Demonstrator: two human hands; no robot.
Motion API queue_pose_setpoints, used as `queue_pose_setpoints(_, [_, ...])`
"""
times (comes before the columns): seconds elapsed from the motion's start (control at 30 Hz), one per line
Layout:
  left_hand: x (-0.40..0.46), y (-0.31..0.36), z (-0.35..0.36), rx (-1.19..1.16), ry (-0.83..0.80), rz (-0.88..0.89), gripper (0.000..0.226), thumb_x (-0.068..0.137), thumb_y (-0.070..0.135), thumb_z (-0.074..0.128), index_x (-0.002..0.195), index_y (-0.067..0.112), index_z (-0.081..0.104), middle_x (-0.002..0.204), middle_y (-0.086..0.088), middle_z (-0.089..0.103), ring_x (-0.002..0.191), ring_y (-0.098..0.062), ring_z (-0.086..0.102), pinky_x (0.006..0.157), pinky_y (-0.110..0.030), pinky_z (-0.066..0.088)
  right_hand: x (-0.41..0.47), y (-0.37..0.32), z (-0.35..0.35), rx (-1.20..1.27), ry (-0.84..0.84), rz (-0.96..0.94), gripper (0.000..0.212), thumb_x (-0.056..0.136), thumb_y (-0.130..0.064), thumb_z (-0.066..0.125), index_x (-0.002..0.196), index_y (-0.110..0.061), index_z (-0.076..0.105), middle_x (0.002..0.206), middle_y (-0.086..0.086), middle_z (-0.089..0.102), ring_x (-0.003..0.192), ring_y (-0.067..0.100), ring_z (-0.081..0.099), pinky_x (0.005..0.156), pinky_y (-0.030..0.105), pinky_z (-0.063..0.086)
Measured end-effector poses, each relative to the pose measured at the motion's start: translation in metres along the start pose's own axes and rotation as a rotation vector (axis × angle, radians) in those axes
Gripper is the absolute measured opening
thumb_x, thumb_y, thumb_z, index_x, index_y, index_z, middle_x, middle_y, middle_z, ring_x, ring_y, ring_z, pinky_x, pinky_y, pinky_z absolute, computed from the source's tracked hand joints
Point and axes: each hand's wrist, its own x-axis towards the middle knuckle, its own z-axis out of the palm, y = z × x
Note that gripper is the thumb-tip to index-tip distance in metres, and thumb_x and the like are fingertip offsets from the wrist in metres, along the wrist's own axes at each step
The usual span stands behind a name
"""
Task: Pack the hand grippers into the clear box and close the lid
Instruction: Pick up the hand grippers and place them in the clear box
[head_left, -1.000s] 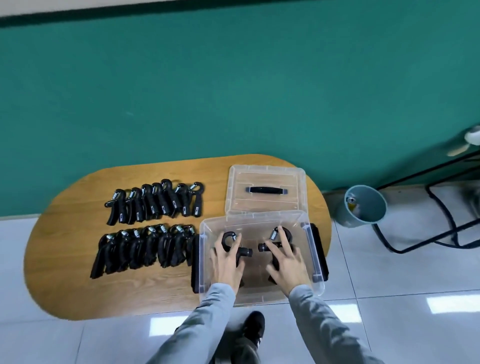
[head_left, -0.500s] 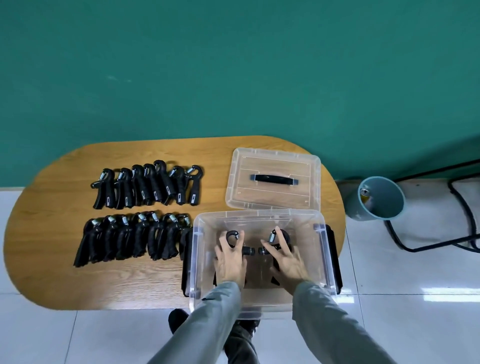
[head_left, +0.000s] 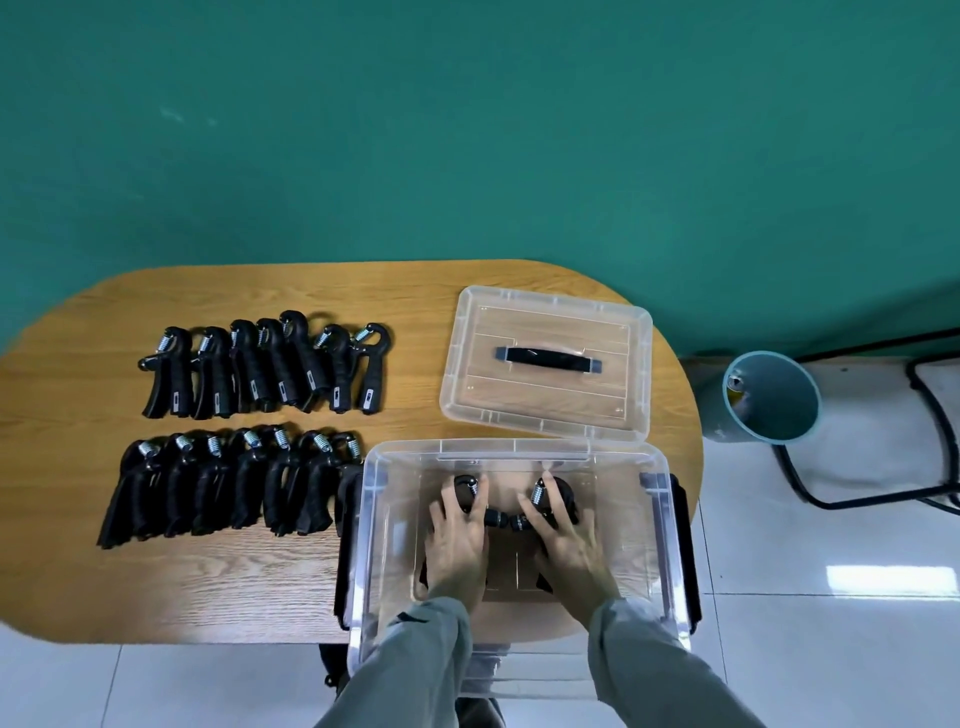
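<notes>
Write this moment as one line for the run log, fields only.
left hand: on gripper in clear box | right hand: on second gripper | lid: off, on table

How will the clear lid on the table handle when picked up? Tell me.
The clear lid looks like thin see-through plastic, so probably light and slightly flexible. Its black handle should offer a secure one-hand grip. Lying flat on the table, it likely slides rather than tips.

a: bright, even light; white glare patches on the floor tiles right of the tabletop.
b: yes, and the tabletop's edges bow from wide-angle distortion. focus stays sharp, shadows soft.
</notes>
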Motion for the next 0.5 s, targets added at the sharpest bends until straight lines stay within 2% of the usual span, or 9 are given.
queue_pose_setpoints(0.07, [0.001,0.000,-0.002,-0.008,-0.011,0.016,0.087,0.090,-0.005,0.050,0.158,0.029,0.006,0.139,-0.022,0.037,0.093,-0.028,0.045,0.065,-0.036,0.054,0.003,0.000,0.001,-0.022,-0.003,0.023,0.089,0.070,-0.005,0.060,0.150,-0.034,0.033,0.164,0.005,0.015,0.094,0.031,0.046,0.079,0.040,0.048])
queue_pose_setpoints(0.1, [0.001,0.000,-0.003,-0.002,-0.029,0.016,0.084,0.090,-0.008,0.044,0.158,0.026,0.008,0.140,-0.024,0.038,0.093,-0.030,0.046,0.063,-0.036,0.054,0.003,0.000,0.004,-0.056,-0.025,0.029,0.085,0.073,-0.005,0.057,0.150,-0.033,0.035,0.164,0.004,0.013,0.100,0.028,0.045,0.080,0.040,0.048])
queue_pose_setpoints(0.17, [0.000,-0.001,0.000,0.018,-0.037,0.033,0.080,0.090,-0.010,0.033,0.158,0.024,0.007,0.147,-0.027,0.033,0.094,-0.032,0.048,0.063,-0.037,0.055,0.006,0.005,0.012,-0.176,-0.119,0.014,0.071,0.084,-0.005,0.043,0.151,-0.030,0.033,0.166,0.000,-0.003,0.125,0.024,0.038,0.089,0.043,0.043])
queue_pose_setpoints(0.23, [-0.002,-0.002,-0.001,0.019,-0.038,0.056,0.076,0.092,-0.007,0.035,0.158,0.023,0.011,0.151,-0.029,0.030,0.096,-0.033,0.051,0.064,-0.037,0.055,0.009,0.010,0.019,-0.211,-0.176,0.004,0.066,0.088,-0.004,0.030,0.150,-0.026,0.030,0.165,-0.003,-0.011,0.135,0.033,0.034,0.097,0.049,0.038])
queue_pose_setpoints(0.33, [-0.002,-0.003,-0.001,-0.008,-0.050,0.075,0.074,0.094,-0.002,0.046,0.157,0.022,0.015,0.152,-0.029,0.031,0.095,-0.031,0.053,0.062,-0.035,0.055,0.008,0.009,0.017,-0.252,-0.135,-0.010,0.066,0.088,-0.002,0.025,0.151,-0.024,0.029,0.165,-0.002,-0.007,0.127,0.039,0.043,0.093,0.048,0.039])
queue_pose_setpoints(0.4, [-0.001,-0.004,-0.002,-0.047,-0.026,0.072,0.076,0.095,0.002,0.051,0.157,0.023,0.014,0.153,-0.028,0.030,0.096,-0.031,0.053,0.062,-0.035,0.055,0.006,0.004,0.009,-0.220,-0.051,0.020,0.074,0.083,0.003,0.038,0.151,-0.027,0.033,0.165,0.003,0.009,0.101,0.034,0.052,0.083,0.043,0.047])
queue_pose_setpoints(0.43, [-0.001,-0.005,-0.001,-0.060,-0.026,0.068,0.076,0.096,0.006,0.053,0.158,0.024,0.014,0.154,-0.027,0.028,0.097,-0.031,0.052,0.062,-0.035,0.055,0.006,0.002,0.006,-0.195,-0.007,0.038,0.080,0.080,0.006,0.042,0.151,-0.029,0.033,0.164,0.005,0.016,0.089,0.032,0.051,0.078,0.041,0.050])
queue_pose_setpoints(0.5, [-0.003,-0.008,0.001,-0.055,-0.017,0.084,0.072,0.099,0.015,0.052,0.158,0.026,0.012,0.155,-0.025,0.025,0.099,-0.030,0.049,0.064,-0.034,0.054,0.004,0.002,0.006,-0.212,0.006,0.013,0.080,0.083,0.009,0.025,0.154,-0.030,0.025,0.164,0.005,0.013,0.090,0.033,0.052,0.079,0.041,0.051])
